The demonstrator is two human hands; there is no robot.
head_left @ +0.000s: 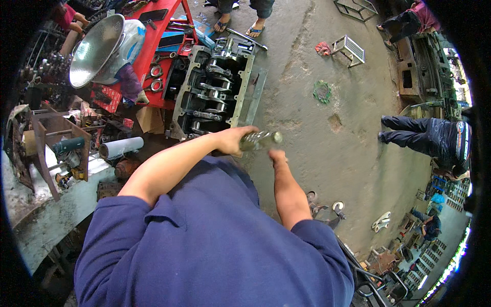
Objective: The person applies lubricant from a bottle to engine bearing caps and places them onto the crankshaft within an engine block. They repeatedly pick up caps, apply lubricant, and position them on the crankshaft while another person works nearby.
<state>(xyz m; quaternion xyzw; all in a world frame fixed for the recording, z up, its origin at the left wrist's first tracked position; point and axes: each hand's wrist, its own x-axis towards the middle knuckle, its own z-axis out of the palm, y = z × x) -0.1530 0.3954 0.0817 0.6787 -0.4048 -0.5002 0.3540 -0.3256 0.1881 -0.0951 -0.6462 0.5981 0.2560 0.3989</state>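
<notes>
My left hand [232, 141] is closed round a short, greenish-grey cylinder [260, 140] with shiny patches and a pale round end. Motion blur hides what kind of thing it is. My right hand [277, 156] is just beyond the cylinder's pale end, slightly lower; blur hides its fingers, and I cannot tell whether it touches the cylinder. In front of me lies an open engine block [245, 84], its crankshaft [215, 94] and connecting rods showing inside. My left forearm passes close to the block's near end.
A red workbench [148, 38] at the left bears connecting rods [156, 84], a phone [153, 15] and a metal colander [97, 51]. A metal stool [349, 50] and a red rag [322, 48] are on the floor. Another person's sandalled feet [255, 28] are beyond the block; others are at the right.
</notes>
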